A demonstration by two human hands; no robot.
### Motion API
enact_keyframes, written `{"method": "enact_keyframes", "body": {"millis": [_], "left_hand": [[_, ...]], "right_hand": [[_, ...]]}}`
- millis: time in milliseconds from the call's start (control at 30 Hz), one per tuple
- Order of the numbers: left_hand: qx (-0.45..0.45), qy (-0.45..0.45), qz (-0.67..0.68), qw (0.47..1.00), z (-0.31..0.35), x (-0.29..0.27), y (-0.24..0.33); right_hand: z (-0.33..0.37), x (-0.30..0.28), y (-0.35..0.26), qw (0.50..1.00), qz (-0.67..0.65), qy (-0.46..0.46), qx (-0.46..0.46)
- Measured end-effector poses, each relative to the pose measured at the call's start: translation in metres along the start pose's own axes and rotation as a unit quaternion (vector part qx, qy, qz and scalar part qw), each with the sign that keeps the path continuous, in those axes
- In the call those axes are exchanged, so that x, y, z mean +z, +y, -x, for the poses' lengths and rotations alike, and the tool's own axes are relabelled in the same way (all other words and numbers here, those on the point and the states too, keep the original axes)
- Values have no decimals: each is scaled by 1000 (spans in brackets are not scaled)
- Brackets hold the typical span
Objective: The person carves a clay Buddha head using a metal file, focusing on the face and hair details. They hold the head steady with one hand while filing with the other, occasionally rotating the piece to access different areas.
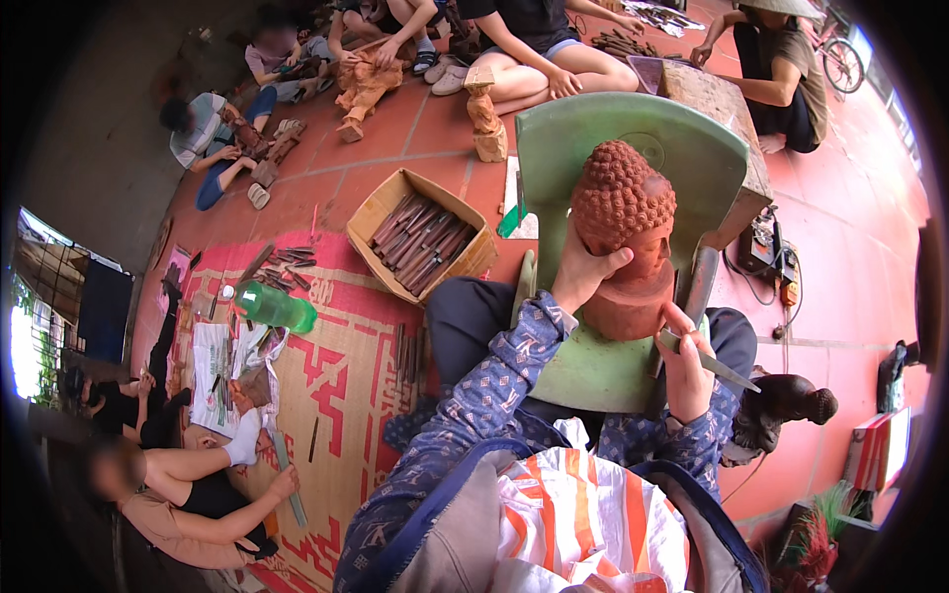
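A reddish-brown carved Buddha head (pixel 620 198) with knobbed curls stands upright on a green plastic chair (pixel 554 356) between my knees, its face turned to the right. My left hand (pixel 585 265) is closed around the near left side of the head, thumb across the cheek. Low on the right, by the round neck base, my right hand (pixel 687 371) grips a flat grey metal tool (pixel 720 370) with a tapered end pointing down to the right. Whether it is a file or a blade I cannot tell. Its fingertips touch or nearly touch the base.
A cardboard box (pixel 361 232) of wooden-handled tools stands left of the chair. A green bottle (pixel 277 306) lies on the patterned mat (pixel 346 395). Behind the chair is a wooden block (pixel 707 94); a dark carved figure (pixel 786 405) and power box (pixel 761 247) are right. Several people sit around.
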State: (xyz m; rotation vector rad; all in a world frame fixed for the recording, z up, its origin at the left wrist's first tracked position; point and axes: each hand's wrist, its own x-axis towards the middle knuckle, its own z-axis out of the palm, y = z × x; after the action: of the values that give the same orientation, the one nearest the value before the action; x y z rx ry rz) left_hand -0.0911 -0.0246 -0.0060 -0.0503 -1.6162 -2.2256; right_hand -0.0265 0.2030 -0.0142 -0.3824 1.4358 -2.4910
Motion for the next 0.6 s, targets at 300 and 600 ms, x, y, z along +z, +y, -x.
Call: {"method": "enact_keyframes", "body": {"millis": [300, 600], "left_hand": [[-75, 14, 30, 997, 3, 5, 9], [1, 39, -78, 996, 4, 5, 1]], "right_hand": [[0, 9, -13, 999, -35, 35, -2], [-45, 17, -61, 971, 182, 117, -98]]}}
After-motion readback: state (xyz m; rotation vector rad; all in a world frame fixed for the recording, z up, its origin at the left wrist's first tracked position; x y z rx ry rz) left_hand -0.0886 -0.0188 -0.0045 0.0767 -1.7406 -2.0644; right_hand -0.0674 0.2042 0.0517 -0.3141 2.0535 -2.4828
